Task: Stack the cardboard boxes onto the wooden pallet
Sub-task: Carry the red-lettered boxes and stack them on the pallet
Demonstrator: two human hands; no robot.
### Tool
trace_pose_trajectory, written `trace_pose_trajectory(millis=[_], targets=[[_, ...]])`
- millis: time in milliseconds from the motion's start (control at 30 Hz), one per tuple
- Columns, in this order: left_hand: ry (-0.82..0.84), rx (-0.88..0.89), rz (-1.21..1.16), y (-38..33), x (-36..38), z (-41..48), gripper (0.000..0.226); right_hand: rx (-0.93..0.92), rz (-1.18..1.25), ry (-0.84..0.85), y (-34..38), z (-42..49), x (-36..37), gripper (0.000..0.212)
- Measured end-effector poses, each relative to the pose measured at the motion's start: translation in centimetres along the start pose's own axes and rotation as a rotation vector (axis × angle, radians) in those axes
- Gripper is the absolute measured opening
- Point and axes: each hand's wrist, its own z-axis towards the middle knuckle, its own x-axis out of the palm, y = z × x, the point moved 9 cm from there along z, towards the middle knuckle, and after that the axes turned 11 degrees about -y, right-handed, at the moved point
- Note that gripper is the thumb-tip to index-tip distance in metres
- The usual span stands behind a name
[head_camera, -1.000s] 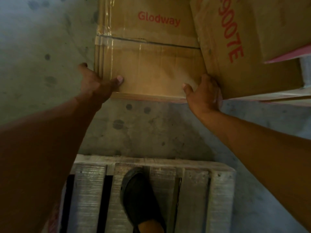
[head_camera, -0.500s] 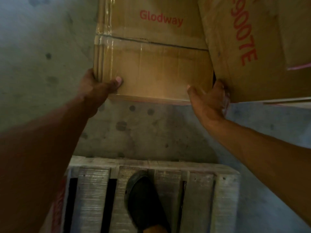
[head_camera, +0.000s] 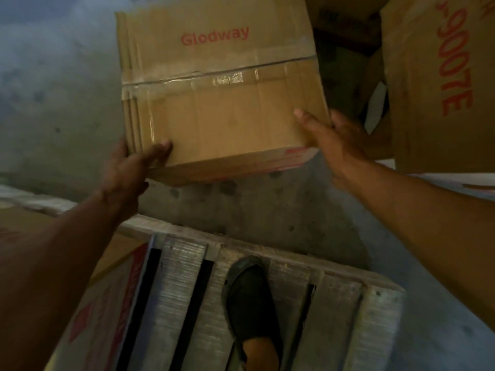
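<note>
We hold the box [head_camera: 222, 108] raised over the floor just beyond the pallet [head_camera: 182, 263], left hand [head_camera: 128, 167] clamped round its near-left corner and right hand [head_camera: 334, 137] round its right edge, so the carry seems under way and next calls for swinging it nearer onto the slats.

a taped brown cardboard box [head_camera: 222, 103], printed "glodway" in red, sits tilted in the upper centre with its near edge raised. a second box [head_camera: 439, 76] with red lettering fills the upper right. the grey slatted wooden pallet [head_camera: 332, 303] lies at bottom centre.
</note>
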Motion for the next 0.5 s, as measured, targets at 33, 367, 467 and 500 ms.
trace_pose_trajectory(millis=[33,367,467,500], targets=[[-0.029,0.003,-0.039,-0.6,-0.8,-0.8,0.054,-0.011,0.014,0.026,0.8,-0.3,-0.1,0.043],[-0.087,-0.003,-0.446,0.0,-4.8,-15.0,0.060,-0.094,0.084,0.280,5.9,-6.1,-3.6,0.036],[-0.082,0.036,-0.506,1.7,-5.3,-20.1,0.063,-0.126,0.069,0.346,5.6,-8.5,-6.1,0.042],[-0.079,0.047,-0.519,2.2,-5.4,-21.5,0.068,-0.140,0.079,0.358,5.6,-9.3,-6.9,0.047]])
